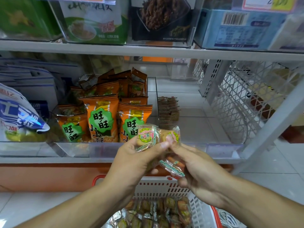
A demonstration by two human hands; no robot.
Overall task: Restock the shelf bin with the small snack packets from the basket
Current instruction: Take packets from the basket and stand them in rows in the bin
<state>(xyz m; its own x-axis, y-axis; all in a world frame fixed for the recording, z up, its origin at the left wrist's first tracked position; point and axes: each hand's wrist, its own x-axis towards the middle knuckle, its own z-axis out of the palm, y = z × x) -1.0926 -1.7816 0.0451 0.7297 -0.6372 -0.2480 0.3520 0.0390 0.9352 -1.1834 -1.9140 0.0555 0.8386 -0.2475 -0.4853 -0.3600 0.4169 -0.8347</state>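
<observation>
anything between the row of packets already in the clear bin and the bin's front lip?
No. In the head view the bin floor is bare from the standing row of packets to the front lip.

White metal shelving (148,52), two tiers visible. Orange base panel (49,176) under the lower shelf edge. Perforated white upright (212,76) and white wire mesh side panel (238,102) at the right end. Pale tiled floor (271,175), glossy. Even, soft light throughout.

One head-worn wide-angle view; faces forward and down, close to the shelf (148,50); basket (164,186) below.
</observation>
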